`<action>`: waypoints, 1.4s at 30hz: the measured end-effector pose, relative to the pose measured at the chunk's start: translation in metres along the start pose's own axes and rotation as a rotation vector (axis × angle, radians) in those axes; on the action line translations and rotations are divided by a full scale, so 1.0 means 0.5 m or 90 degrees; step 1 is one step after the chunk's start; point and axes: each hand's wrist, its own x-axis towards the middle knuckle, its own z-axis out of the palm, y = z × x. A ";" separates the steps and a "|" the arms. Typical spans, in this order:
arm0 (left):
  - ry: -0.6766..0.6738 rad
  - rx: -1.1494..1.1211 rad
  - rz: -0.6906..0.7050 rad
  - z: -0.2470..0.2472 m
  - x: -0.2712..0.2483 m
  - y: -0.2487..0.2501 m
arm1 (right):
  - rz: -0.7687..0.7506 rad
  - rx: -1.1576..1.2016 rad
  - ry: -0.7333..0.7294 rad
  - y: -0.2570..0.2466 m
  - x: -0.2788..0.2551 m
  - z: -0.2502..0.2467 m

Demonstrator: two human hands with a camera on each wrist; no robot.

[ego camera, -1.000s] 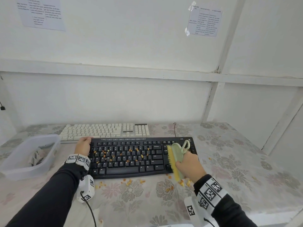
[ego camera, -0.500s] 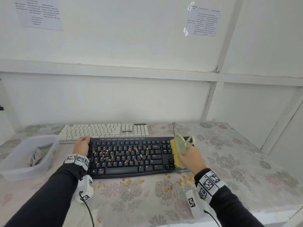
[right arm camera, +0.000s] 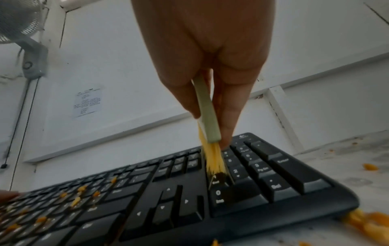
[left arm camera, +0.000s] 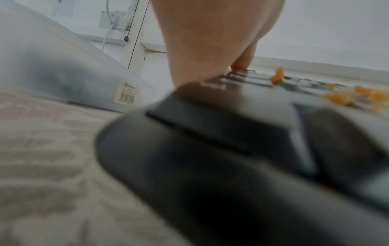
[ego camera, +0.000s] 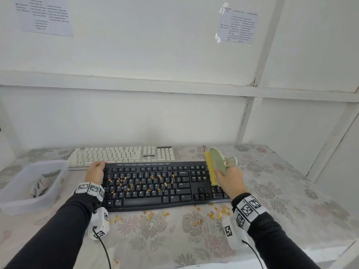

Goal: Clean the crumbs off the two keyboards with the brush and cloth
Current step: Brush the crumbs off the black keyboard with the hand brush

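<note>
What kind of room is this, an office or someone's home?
Hard to say; it looks like a makeshift workstation set up for recording. A table with a floral cloth stands against bare white walls, printed instruction sheets are taped up, and two keyboards lie on it.

Second keyboard (ego camera: pixel 120 155) behind front keyboard (ego camera: pixel 155 189); bin (ego camera: pixel 29 191) left; crumbs (ego camera: pixel 213 213) before it.

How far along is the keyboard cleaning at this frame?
Done: black keyboard's numpad end looks clear; crumbs lie on the table. In hand: right hand holds the brush there; left hand steadies it. Left: letter-key crumbs, white keyboard, cloth in bin.
</note>
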 end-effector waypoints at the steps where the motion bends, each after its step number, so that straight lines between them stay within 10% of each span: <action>1: -0.001 0.000 0.001 0.000 0.001 -0.001 | 0.004 -0.027 -0.025 0.005 0.000 0.002; 12: 0.002 0.005 -0.008 0.004 0.002 -0.001 | 0.097 -0.090 -0.220 0.018 -0.030 -0.052; 20: 0.005 0.011 -0.005 0.003 0.000 0.001 | 0.004 0.043 0.060 0.009 0.004 -0.015; 33: 0.010 0.010 -0.003 0.006 -0.003 0.006 | 0.091 -0.103 -0.209 0.027 -0.030 -0.045; 42: 0.011 0.010 -0.001 0.005 -0.007 0.009 | 0.025 0.031 0.042 0.018 0.011 -0.027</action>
